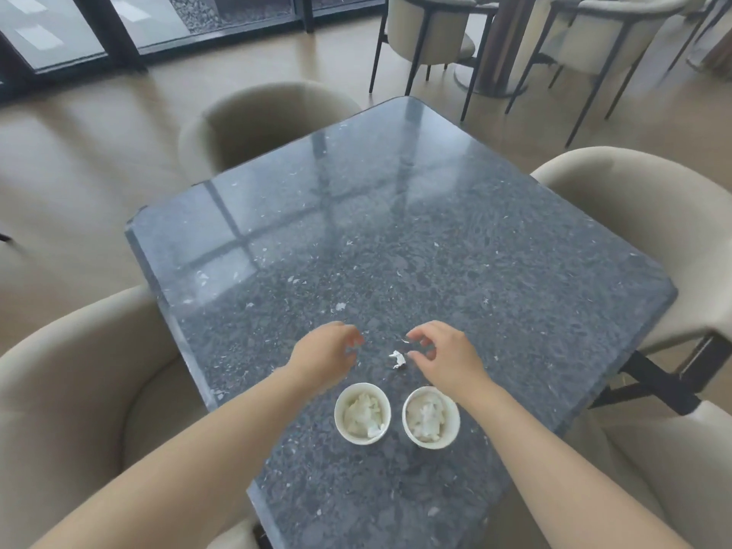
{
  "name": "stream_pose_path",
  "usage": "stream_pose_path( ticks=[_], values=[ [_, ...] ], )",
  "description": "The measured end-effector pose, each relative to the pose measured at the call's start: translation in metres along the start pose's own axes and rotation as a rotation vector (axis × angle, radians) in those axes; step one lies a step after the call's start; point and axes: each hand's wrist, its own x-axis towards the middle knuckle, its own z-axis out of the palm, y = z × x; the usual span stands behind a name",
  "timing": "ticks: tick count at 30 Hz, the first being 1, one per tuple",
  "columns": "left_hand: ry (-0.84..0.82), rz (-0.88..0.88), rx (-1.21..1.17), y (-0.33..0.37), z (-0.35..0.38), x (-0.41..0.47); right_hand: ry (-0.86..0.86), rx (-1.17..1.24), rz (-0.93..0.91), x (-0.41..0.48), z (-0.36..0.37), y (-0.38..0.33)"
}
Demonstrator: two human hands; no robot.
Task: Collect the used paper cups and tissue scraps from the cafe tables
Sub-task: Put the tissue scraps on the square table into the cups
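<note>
Tissue scrap point(397, 359) is flanked by left hand point(325, 352) and right hand point(449, 358), fingers point(420, 334) half-curled, empty; near paper cups point(362, 413) could be toppled by a careless wrist.

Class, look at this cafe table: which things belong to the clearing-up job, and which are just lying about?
Job: left paper cup and right paper cup, both holding crumpled tissue; tissue scrap on the table, between the left hand and right hand.

Just there: the table itself; beige chairs around it; further chairs behind.
</note>
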Motion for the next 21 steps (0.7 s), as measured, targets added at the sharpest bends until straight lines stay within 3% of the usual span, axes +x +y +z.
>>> stream_pose_path(
  ticks=[9, 13, 21],
  values=[
    [-0.265, 0.144, 0.161, 0.011, 0.036, 0.061, -0.201, -0.199, 0.089, 0.029, 0.021, 0.063],
    [-0.256, 0.165, 0.068, 0.010, 0.052, 0.074, -0.169, -0.266, 0.024, 0.035, 0.028, 0.073],
    [-0.175, 0.189, 0.020, 0.003, 0.064, 0.085, -0.023, -0.122, -0.005, 0.049, 0.037, 0.070]
  ],
)
